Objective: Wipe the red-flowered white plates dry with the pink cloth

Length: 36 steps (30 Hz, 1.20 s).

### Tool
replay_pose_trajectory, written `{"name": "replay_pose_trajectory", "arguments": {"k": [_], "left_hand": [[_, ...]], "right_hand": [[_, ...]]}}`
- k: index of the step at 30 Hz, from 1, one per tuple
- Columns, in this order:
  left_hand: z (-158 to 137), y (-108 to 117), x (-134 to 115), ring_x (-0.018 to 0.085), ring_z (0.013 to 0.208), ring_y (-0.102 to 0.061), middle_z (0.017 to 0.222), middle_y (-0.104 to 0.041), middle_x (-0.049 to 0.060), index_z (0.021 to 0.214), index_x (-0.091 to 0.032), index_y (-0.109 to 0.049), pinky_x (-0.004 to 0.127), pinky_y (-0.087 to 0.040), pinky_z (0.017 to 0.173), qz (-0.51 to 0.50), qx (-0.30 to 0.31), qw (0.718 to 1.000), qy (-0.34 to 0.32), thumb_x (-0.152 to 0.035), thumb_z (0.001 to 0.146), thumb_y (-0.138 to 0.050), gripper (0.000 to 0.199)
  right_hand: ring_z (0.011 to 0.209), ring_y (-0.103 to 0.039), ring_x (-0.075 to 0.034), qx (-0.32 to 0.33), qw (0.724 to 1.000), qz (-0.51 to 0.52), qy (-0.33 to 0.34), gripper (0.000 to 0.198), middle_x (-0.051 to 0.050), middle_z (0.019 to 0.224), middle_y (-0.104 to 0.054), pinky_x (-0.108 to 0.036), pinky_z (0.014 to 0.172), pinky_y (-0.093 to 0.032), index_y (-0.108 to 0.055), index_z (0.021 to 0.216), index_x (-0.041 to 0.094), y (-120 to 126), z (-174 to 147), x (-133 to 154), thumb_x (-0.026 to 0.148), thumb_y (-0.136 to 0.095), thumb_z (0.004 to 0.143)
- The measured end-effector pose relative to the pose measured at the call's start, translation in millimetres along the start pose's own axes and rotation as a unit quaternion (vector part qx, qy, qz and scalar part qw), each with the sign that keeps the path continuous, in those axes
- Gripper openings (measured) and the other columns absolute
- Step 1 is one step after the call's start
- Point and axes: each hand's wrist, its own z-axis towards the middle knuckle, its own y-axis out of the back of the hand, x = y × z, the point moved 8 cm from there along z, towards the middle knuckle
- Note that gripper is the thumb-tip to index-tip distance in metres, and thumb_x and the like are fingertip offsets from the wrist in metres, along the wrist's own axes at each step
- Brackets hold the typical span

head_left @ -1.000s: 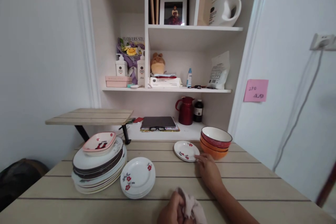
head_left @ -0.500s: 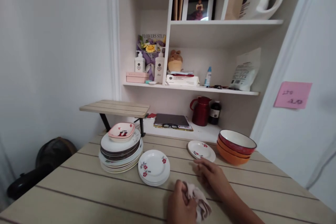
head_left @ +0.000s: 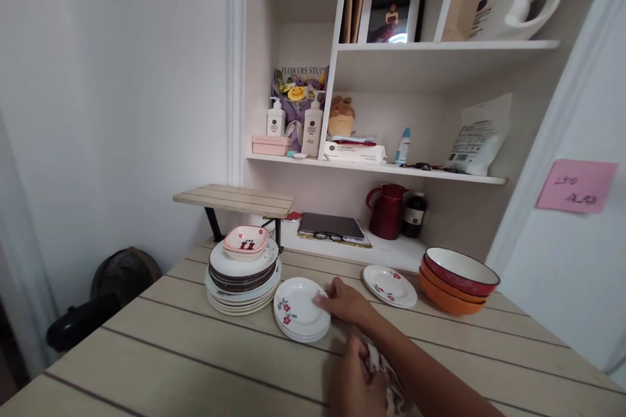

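Note:
My right hand (head_left: 346, 303) reaches across to the stack of small white plates with red flowers (head_left: 299, 303). Its thumb lies on the right rim of the top plate and the fingers curl at the edge, so it pinches the rim; how many plates it grips is hidden. Below it, my left hand (head_left: 356, 381) is closed around a crumpled pale cloth (head_left: 391, 381), partly covered by the right forearm. More small flowered plates (head_left: 390, 285) lie beyond the right wrist.
Left stands a tall stack of larger plates (head_left: 239, 301) topped by a square pink bowl (head_left: 246, 240). Orange and red bowls (head_left: 460, 277) are nested at the right. A small raised wooden stand (head_left: 235, 199), a red jug (head_left: 387, 212) and a laptop (head_left: 331, 226) are behind.
My right hand has moved left from near the far small plates to the rim of the near stack. My left hand keeps the cloth. The view has shifted slightly left.

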Motion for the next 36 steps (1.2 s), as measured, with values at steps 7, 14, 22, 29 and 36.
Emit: {"name": "replay_pose_trajectory", "arguments": {"k": [7, 14, 22, 29, 36], "left_hand": [[0.3, -1.8, -3.0, 0.01, 0.053, -0.034, 0.056, -0.036, -0.009, 0.07, -0.023, -0.042, 0.025, -0.021, 0.053, 0.014, 0.023, 1.0, 0.0, 0.003, 0.062, -0.051, 0.029], [-3.6, 1.7, -11.6, 0.011, 0.053, -0.035, 0.055, -0.037, -0.009, 0.072, -0.022, -0.044, 0.026, -0.019, 0.054, 0.045, 0.04, 0.998, -0.007, 0.002, 0.063, -0.05, 0.027], [-4.6, -0.7, -12.0, 0.01, 0.052, -0.033, 0.055, -0.037, -0.009, 0.074, -0.022, -0.048, 0.025, -0.02, 0.054, 0.048, 0.043, 0.998, -0.012, 0.003, 0.062, -0.05, 0.028], [-2.8, -3.1, -6.0, 0.011, 0.052, -0.033, 0.055, -0.036, -0.009, 0.079, -0.022, -0.052, 0.025, -0.021, 0.055, 0.051, 0.04, 0.998, -0.022, -0.001, 0.063, -0.052, 0.026], [-3.8, -1.2, -8.0, 0.011, 0.053, -0.034, 0.056, -0.037, -0.008, 0.079, -0.021, -0.053, 0.026, -0.02, 0.054, 0.051, 0.031, 0.998, -0.008, 0.001, 0.062, -0.051, 0.028]], "right_hand": [[0.059, -0.047, -0.011, -0.029, 0.999, 0.026, -0.01, 0.024, 0.006, 0.056, -0.052, -0.023, 0.053, -0.028, -0.05, 0.062, 0.02, -3.2, 9.3, -4.4, 0.021, -0.074, 0.06], [0.048, -0.049, -0.011, -0.065, 0.985, 0.146, -0.07, 0.02, 0.008, 0.05, -0.049, -0.021, 0.045, -0.034, -0.043, 0.07, 0.023, -1.0, 4.6, -21.1, 0.019, -0.062, 0.068], [0.048, -0.055, -0.013, -0.055, 0.969, 0.223, -0.091, 0.017, 0.005, 0.053, -0.054, -0.022, 0.045, -0.044, -0.044, 0.072, 0.022, 4.3, -5.7, -29.4, 0.021, -0.06, 0.07], [0.059, -0.061, -0.017, -0.056, 0.99, 0.123, -0.032, 0.011, -0.001, 0.062, -0.066, -0.025, 0.055, -0.045, -0.066, 0.079, 0.016, 12.1, -0.7, -20.6, 0.018, -0.059, 0.07], [0.102, -0.059, -0.024, -0.095, 0.993, 0.04, 0.065, 0.037, -0.008, 0.111, -0.066, -0.031, 0.094, -0.039, -0.073, 0.102, 0.022, 23.9, -7.2, 11.2, 0.016, -0.06, 0.068]]}}
